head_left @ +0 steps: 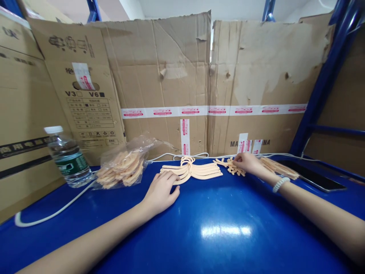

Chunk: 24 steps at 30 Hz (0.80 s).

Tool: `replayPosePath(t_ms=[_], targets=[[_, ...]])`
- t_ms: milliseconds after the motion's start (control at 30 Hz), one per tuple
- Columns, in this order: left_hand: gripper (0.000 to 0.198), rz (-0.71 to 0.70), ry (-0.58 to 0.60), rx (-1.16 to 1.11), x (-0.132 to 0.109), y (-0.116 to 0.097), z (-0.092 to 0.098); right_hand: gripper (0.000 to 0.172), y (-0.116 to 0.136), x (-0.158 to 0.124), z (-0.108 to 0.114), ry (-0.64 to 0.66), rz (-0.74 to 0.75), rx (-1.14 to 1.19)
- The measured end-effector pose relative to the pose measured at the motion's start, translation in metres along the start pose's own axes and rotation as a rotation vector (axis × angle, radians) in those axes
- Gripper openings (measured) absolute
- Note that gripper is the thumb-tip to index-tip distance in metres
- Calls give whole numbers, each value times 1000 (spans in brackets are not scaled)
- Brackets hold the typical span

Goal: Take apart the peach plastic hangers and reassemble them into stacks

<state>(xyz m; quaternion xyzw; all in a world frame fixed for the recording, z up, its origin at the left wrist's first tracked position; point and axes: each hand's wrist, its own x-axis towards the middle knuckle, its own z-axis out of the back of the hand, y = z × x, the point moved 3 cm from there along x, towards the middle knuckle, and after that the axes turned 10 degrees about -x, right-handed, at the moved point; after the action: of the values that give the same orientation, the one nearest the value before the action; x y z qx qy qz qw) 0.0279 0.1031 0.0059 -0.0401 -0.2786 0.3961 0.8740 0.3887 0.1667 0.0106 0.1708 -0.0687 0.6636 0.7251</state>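
Peach-coloured flat curved pieces with looped tops, resembling folding clothes hangers (205, 170), lie overlapped in a row at the table's far middle. My left hand (162, 192) lies at their left end, fingers bent over the nearest arm and thumb apart on the table. My right hand (248, 163) reaches into a pile of small branched peach pieces (232, 166), its fingers pinched together on one of them; the fingertips are partly hidden. Just beyond the right wrist lies a bundle of long peach strips (281, 168).
A clear plastic bag of peach pieces (121, 167) and a water bottle (68, 160) stand at the left. A white cable (57, 211) runs along the left and back. A dark phone (313, 177) lies right. Cardboard sheets (165, 76) wall the blue table (199, 243).
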Motion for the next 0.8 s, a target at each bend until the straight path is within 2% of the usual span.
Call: replayPosePath(t_ms=[467,633,800], targets=[[20,70,-10,-96,1,8,-2,12,-1,1,17,-39,-128,476],[19,61,-22,-109,1,7,-2,20,7,-5,17,70,-149,734],[19,55,-32,-110,1,7,-1,22,33,-16,15,218,-119,949]])
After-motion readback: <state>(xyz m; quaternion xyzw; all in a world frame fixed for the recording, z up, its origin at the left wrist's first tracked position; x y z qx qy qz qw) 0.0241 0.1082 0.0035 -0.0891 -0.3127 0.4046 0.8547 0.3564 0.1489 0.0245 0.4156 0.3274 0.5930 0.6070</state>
